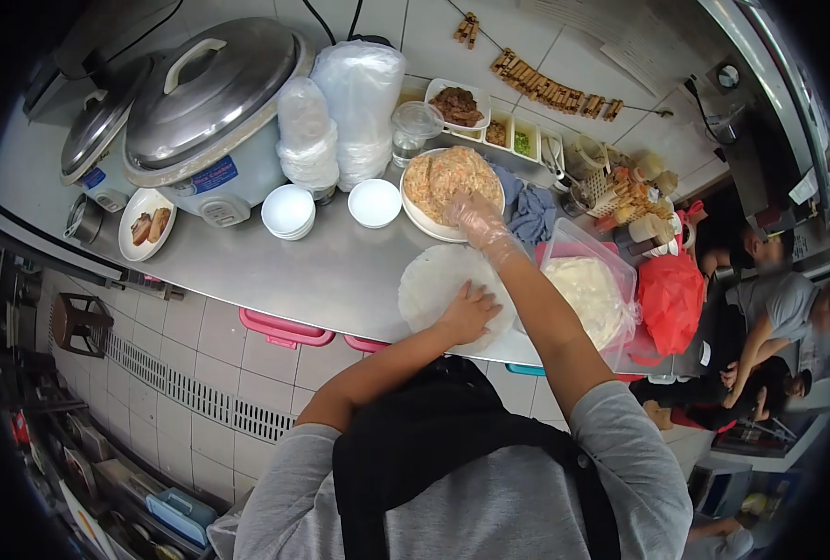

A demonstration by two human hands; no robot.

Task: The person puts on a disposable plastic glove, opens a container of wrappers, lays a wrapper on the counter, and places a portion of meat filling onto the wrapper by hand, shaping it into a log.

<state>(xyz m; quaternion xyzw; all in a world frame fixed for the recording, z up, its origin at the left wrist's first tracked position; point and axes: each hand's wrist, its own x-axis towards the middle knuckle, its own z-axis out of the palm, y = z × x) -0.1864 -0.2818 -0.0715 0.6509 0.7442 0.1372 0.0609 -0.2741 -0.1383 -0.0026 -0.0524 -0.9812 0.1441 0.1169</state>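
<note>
My left hand [470,314], bare, lies flat with its fingers spread on a thin, round white wrapper sheet [424,285] at the counter's front edge. In a clear plastic glove, my right hand [477,220] reaches into the heaped orange-beige filling [443,177], its fingers bunched against the mass. A round white bowl [433,227] holds this filling just behind the wrapper. To the right of the wrapper, a plastic tub [624,280] contains a pale, soft mass [583,297], perhaps dough or more sheets.
Large lidded cookers [214,103] stand at the left, beside small white bowls [289,211] and bagged containers [363,93]. Topping trays [497,131], a blue cloth [530,213], condiments [639,201] and a red bag [669,294] line the back and right. Other people [774,313] are at far right.
</note>
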